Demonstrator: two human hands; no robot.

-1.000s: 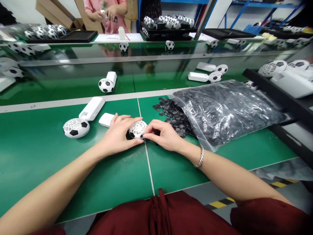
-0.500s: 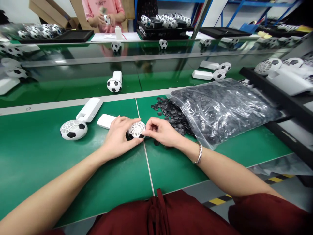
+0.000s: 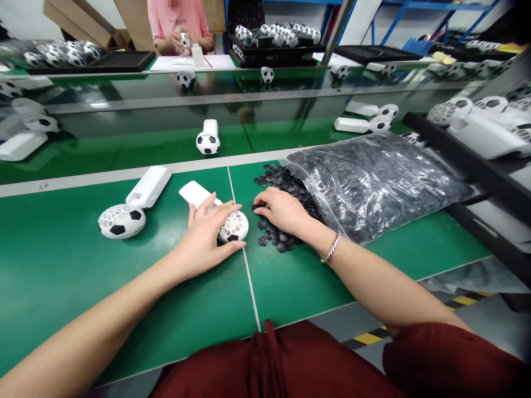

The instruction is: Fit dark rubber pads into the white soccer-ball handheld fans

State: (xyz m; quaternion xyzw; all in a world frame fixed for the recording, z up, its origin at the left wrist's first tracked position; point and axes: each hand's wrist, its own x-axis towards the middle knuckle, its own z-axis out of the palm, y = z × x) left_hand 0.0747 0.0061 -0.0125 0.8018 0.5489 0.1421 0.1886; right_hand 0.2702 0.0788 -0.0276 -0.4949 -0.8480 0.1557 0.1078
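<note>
- Cupping the white lattice ball shell (image 3: 234,226) with my left grip (image 3: 207,237), fingers spread across its top and closed down onto it; the shell sits on the green table (image 3: 62,282), just left of a thin white seam line (image 3: 249,282).
- My left thumb lies just beside a flat white handle plate (image 3: 196,193), whose end tucks in near the shell.
- My right grip (image 3: 284,211) rests curled on a loose pile of black hexagonal patches (image 3: 276,235), fingertips down among them; I cannot tell whether it has hold of any.
- That pile spills from the mouth of a clear plastic bag (image 3: 373,188), packed full of more patches, lying to the right of my right grip.
- A silver chain bracelet (image 3: 332,247) circles my right wrist.
- Further left on the table lies a soccer-ball fan (image 3: 121,221) with black patches on part of its lattice, its white handle (image 3: 149,187) angled away from me.
- Beyond a glass partition (image 3: 249,99), more soccer-ball fans stand on the far table, including one (image 3: 208,142) upright on its ball.
- Across the partition, a co-worker in a pink shirt (image 3: 178,22) holds a small ball (image 3: 185,40) in both hands, near black trays of balls (image 3: 274,38).
</note>
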